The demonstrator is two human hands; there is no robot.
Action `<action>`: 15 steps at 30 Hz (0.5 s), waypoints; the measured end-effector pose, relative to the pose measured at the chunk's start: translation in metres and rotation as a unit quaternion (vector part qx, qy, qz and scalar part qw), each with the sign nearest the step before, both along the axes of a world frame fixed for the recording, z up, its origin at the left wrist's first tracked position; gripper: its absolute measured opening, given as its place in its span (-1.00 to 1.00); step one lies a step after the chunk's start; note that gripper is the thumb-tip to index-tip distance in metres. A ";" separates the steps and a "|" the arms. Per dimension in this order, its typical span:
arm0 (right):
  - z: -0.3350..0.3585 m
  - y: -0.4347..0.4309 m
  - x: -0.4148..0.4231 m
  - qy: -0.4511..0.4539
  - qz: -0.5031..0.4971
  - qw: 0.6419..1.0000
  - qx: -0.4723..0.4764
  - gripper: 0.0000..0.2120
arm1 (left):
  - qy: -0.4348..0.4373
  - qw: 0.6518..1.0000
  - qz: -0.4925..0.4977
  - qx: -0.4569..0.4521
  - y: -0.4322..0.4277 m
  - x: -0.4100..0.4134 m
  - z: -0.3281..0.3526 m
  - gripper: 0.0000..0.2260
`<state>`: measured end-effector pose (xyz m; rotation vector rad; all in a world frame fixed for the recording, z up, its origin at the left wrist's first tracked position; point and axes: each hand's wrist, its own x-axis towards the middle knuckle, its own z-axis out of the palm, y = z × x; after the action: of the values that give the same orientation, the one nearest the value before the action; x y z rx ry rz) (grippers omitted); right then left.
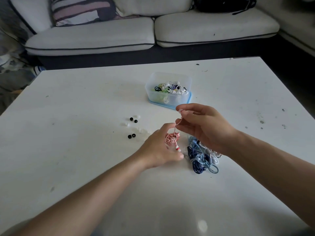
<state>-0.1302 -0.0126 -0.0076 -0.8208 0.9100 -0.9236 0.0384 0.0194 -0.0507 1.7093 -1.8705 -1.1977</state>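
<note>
My left hand (160, 149) holds a small coiled bundle of pink earphone cable (172, 140) just above the white table (76, 150); a red and white earbud dangles from the bundle. My right hand (202, 126) is raised to the right of it and pinches the loose pink strand, which runs up from the bundle to my fingertips. A pile of blue and light-blue earphone cables (201, 159) lies on the table under my right wrist, partly hidden by it.
A clear plastic box (168, 99) on a blue lid holds several tangled earphones at the table's middle. Small black and clear ear tips (133, 127) lie scattered left of my hands. A grey sofa (136, 34) with a striped cushion stands beyond the table.
</note>
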 end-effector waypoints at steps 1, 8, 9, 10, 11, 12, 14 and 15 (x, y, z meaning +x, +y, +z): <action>0.001 0.001 0.000 -0.010 -0.001 1.000 0.004 -0.88 | 0.002 1.000 0.000 -0.023 0.001 -0.003 -0.002 -0.21; 0.007 0.002 -0.001 -0.068 -0.030 0.997 0.025 -0.92 | 0.071 0.991 0.093 -0.068 0.000 -0.015 -0.008 -0.72; 0.008 0.002 -0.002 -0.074 -0.035 0.996 0.029 -0.92 | 0.105 0.988 0.101 -0.053 0.000 -0.015 -0.007 -0.74; 0.009 0.002 -0.002 -0.080 -0.040 0.995 0.033 -0.92 | 0.158 0.981 0.109 -0.023 0.000 -0.015 -0.006 -0.76; 0.010 0.002 -0.002 -0.086 -0.044 0.995 0.035 -0.92 | 0.226 0.967 0.120 0.020 0.000 -0.015 -0.003 -0.78; 0.011 0.002 -0.002 -0.092 -0.048 0.994 0.036 -0.92 | 0.291 0.945 0.134 0.066 0.001 -0.016 0.000 -0.79; 0.013 0.002 -0.003 -0.097 -0.057 0.993 0.035 -0.92 | 0.375 0.906 0.158 0.118 0.001 -0.017 0.003 -0.78; 0.013 0.002 -0.004 -0.093 -0.062 0.993 0.032 -0.92 | 0.392 0.896 0.166 0.124 0.001 -0.017 0.005 -0.76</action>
<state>-0.1338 -0.0101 0.0054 -0.6162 0.8300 -1.0561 0.0218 0.0204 -0.0459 1.2704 -0.9381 -1.6832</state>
